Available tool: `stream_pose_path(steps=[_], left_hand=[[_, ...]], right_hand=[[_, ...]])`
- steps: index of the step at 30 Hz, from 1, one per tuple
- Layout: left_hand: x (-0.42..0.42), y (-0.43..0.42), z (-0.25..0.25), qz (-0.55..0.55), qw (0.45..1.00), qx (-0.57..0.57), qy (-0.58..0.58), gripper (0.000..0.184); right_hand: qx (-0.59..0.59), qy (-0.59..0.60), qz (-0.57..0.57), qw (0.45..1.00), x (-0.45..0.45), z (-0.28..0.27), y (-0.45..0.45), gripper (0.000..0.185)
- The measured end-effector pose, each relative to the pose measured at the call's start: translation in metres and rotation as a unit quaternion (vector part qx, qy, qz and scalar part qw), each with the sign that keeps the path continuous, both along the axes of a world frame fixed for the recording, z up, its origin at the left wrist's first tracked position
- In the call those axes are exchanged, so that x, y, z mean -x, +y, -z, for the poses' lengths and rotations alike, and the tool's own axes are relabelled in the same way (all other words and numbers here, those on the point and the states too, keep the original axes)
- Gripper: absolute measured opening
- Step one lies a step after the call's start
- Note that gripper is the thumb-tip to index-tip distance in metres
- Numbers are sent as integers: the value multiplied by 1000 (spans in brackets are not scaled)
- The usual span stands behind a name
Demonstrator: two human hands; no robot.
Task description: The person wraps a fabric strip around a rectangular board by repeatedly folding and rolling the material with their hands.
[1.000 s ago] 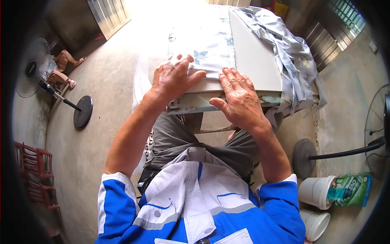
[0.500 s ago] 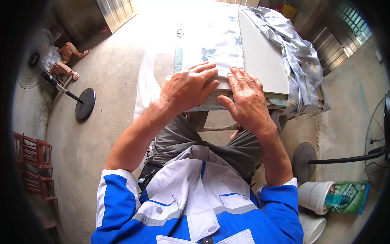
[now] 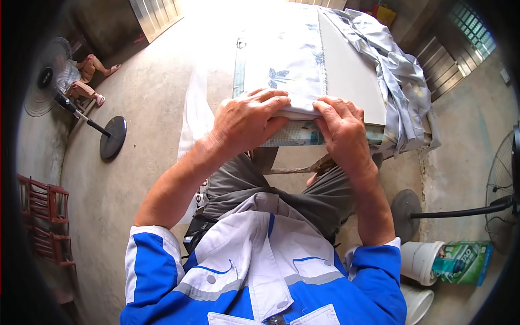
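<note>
A strip of white fabric [image 3: 303, 65] with blue leaf prints runs lengthwise over the table [image 3: 355, 81]. Its near end is folded into a narrow roll at the table's front edge. My left hand [image 3: 245, 116] grips the left part of this fold, fingers bent over the top and thumb below. At the fold's right end, my right hand [image 3: 342, 125] pinches the fabric between thumb and fingers. Parts of the fold are hidden beneath my left fingers.
Crumpled printed fabric [image 3: 398, 81] drapes over the table's right side. White cloth [image 3: 195, 111] hangs at the left. Standing fans [image 3: 112, 140] flank the room. White buckets [image 3: 420, 260] and a green bag [image 3: 466, 262] stand at lower right. A seated person [image 3: 81, 76] is behind the left fan.
My right hand has gone from lying flat on the fabric to pinching its near edge, shifting slightly right. My left fingers have curled more, and the near edge is now lifted in a fold.
</note>
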State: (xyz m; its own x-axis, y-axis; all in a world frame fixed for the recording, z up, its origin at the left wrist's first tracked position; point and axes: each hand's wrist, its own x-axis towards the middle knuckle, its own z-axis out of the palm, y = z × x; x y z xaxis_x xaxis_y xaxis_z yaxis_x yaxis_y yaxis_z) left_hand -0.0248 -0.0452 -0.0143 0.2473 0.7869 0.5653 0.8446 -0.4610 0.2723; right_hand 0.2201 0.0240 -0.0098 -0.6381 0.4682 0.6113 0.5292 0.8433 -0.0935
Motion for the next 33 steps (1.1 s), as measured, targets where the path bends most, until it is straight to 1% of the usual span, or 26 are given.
stream_pose_path(steps=[5, 9, 20, 23, 29, 32, 33], left_hand=[[2, 1, -2, 6, 1000, 10, 3, 33], [3, 1, 0, 26, 999, -4, -19, 31], [13, 12, -7, 44, 998, -28, -30, 20], [17, 18, -5, 45, 998, -17, -35, 20], [20, 25, -10, 15, 994, 76, -82, 26], [23, 30, -8, 7, 994, 64, -86, 30], [23, 31, -9, -4, 993, 78, -85, 32]], right_hand=[[-22, -4, -29, 999, -4, -2, 7, 26], [-28, 5, -42, 999, -6, -2, 8, 23], [27, 54, -35, 998, -3, -3, 10, 22], [42, 64, -32, 997, -2, -3, 12, 20], [63, 69, -15, 995, 1, -5, 17, 19], [73, 74, -2, 995, 2, -5, 19, 22], [77, 76, 2, 994, 2, -4, 19, 23]])
